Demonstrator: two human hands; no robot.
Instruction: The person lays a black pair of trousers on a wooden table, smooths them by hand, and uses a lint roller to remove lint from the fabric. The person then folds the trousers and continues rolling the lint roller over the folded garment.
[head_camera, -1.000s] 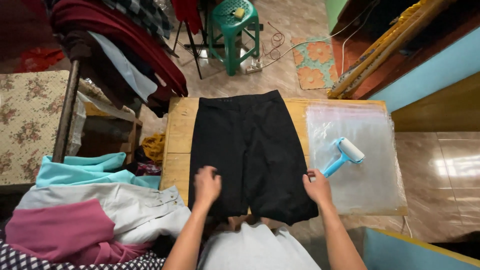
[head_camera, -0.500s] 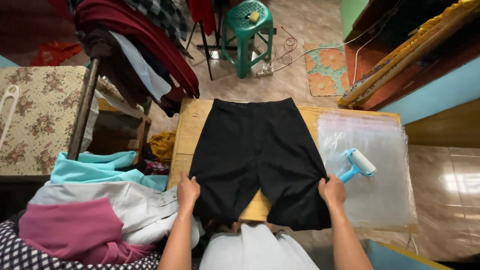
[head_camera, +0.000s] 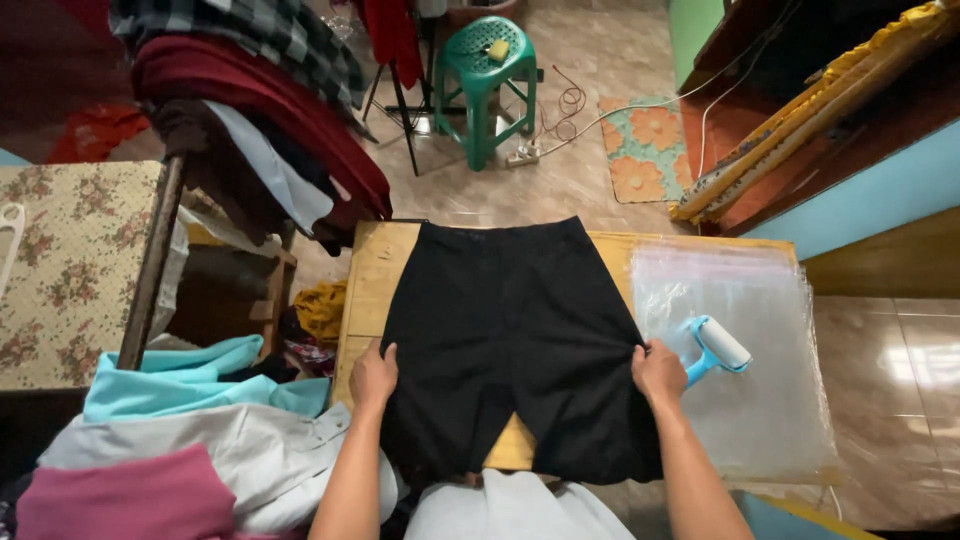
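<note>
We look down on a pair of black shorts (head_camera: 515, 330) spread flat on a wooden desk (head_camera: 365, 270), waistband away from us and both legs pointing back toward us, their hems hanging just past the near edge. Our left hand (head_camera: 373, 378) sits at the outer edge of the left leg, fingers curled and pinching the fabric there. Our right hand (head_camera: 658, 372) grips the outer edge of the right leg in the same way, fingers closed on the cloth. The shorts lie between the two hands, stretched smooth across the desk.

Just beside our right hand, a blue-handled lint roller (head_camera: 715, 348) rests on a stack of clear plastic bags (head_camera: 745, 400) that covers the right end of the desk. To our left, folded garments in teal, white and pink (head_camera: 170, 440) are piled near our elbow. Beyond the desk, a green plastic stool (head_camera: 487, 75) stands on the tiled floor, and a floral mat (head_camera: 645, 150) lies near it.
</note>
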